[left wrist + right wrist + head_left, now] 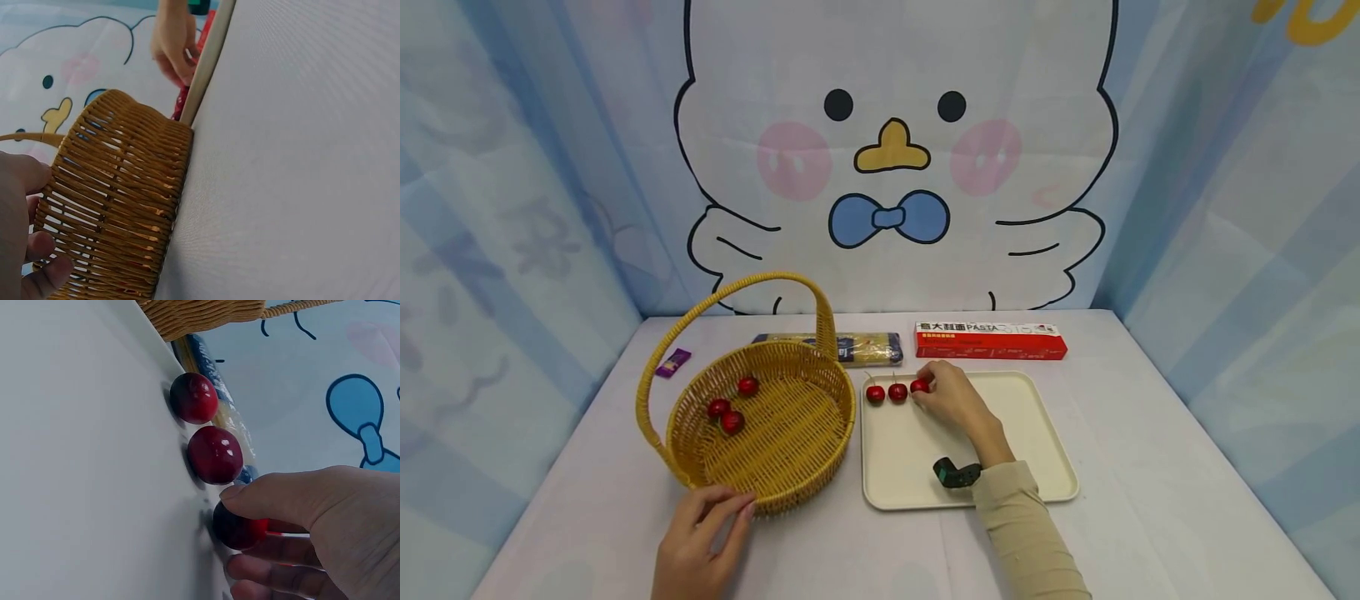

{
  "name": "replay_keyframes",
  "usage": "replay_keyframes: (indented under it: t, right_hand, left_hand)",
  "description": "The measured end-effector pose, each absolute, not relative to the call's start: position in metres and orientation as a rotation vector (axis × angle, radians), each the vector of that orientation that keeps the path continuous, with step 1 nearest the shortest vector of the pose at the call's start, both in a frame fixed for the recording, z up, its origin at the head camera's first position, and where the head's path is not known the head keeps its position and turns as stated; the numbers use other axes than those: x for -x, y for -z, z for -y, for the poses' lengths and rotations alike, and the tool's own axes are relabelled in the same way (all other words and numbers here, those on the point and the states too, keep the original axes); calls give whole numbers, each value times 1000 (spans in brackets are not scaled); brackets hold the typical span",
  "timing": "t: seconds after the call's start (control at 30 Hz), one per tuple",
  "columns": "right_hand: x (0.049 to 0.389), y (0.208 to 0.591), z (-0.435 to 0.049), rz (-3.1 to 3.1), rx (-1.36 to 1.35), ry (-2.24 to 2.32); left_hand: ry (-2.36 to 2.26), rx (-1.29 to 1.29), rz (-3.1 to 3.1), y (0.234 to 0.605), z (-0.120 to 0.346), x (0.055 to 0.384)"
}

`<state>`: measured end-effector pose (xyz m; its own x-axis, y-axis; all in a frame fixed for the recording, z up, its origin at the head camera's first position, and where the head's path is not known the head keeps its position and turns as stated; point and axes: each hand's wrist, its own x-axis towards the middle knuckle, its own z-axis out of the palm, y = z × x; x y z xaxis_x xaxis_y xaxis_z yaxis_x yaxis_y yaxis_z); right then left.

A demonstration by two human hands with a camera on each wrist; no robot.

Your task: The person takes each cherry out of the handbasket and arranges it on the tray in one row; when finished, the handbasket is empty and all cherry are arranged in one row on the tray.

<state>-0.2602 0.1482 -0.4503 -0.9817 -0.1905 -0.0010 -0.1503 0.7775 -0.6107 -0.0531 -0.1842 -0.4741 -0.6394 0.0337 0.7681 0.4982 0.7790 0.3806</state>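
My right hand (951, 396) pinches a red cherry (919, 386) between thumb and fingers at the far left part of the cream tray (910, 467). Two more cherries lie to its left in a row, one beside it (897, 392) and one near the tray's corner (876, 394). In the right wrist view the thumb covers part of the held cherry (237, 526). My left hand (703, 542) holds the near rim of the yellow woven basket (797, 425), thumb and fingers on either side. Three cherries (732, 422) lie in the basket's left half.
Behind the basket and tray lies a clear pack of spaghetti (871, 348), partly hidden by the basket. A red pasta box (990, 342) sits behind the tray. A small purple packet (673, 363) is left of the basket, whose tall handle (658, 358) arches upward.
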Motion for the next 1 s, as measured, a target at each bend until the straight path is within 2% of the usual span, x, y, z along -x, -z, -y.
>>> replay_keyframes:
  t: [0.47, 1.0]
  right_hand:
    - [261, 450, -153, -2903, 265, 966]
    - [253, 418, -145, -2950, 393, 1024]
  left_hand:
    - [738, 417, 2111, 478, 185, 56]
    - [757, 429, 2092, 479, 185, 57]
